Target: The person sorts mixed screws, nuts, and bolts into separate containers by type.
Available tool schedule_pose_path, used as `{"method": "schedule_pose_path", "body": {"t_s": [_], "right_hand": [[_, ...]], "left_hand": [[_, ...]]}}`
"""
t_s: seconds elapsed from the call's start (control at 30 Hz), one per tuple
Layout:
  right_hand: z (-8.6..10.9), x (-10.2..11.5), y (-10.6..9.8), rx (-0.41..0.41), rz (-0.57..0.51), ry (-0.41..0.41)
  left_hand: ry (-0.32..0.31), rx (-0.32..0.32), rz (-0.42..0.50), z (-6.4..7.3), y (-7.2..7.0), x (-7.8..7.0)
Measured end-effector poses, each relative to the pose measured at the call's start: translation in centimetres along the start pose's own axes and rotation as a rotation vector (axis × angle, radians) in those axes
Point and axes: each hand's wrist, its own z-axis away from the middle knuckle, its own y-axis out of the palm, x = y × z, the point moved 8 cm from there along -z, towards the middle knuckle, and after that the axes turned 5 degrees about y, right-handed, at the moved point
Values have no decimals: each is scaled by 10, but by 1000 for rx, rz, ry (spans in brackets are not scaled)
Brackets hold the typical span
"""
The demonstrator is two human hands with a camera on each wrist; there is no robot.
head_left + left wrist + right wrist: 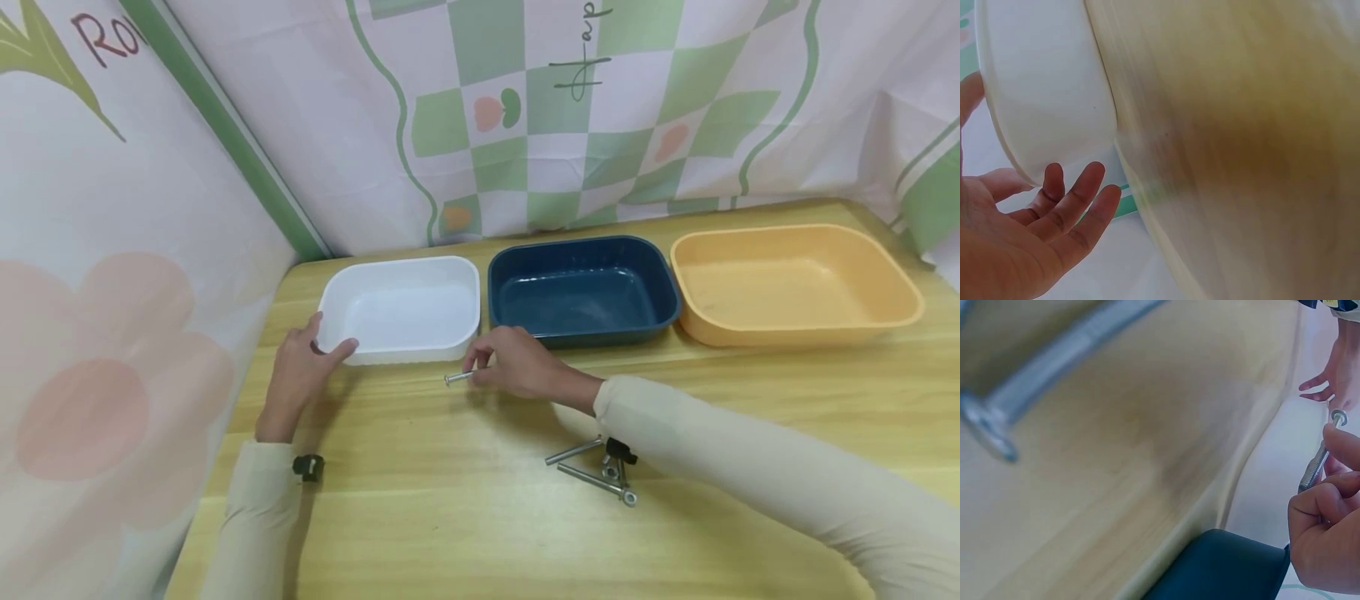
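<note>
At the near left corner of the white plastic box [405, 354] is my left hand [296, 375]. Its thumb lies at the front rim and a finger at the left side, holding the corner. In the left wrist view the other fingers [1088, 212] curve loosely in the air below the white wall. My right hand [517, 362] pinches a metal bolt [458, 377] between thumb and fingers, just in front of the gap between the white and navy boxes. The right wrist view shows the bolt's threaded shaft [1314, 469], its flat round head pointing away from the palm.
Beside the white box stand a navy box [585, 337] and a yellow box [795, 333] in a row along the table's back. Several loose bolts [588, 478] and a nut [611, 472] lie near the right forearm. A printed curtain [555, 158] hangs behind.
</note>
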Motion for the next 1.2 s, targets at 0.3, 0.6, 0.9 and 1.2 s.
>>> {"method": "schedule_pose_path", "body": {"t_s": [0.3,0.6,0.9,1.2], "right_hand": [[-16,13,-6,-5,-16,-35],[-34,21,-15,-9,1,40],[-50,20,-16,-7,-6,93],[-62,17,-13,-10,45,99]], "left_hand": [[-2,0,12,-2,-1,0],[-23,7,18,-1,-4,-2],[-41,16,29,0,-3,0],[-62,39,48,-1,1,5]]}}
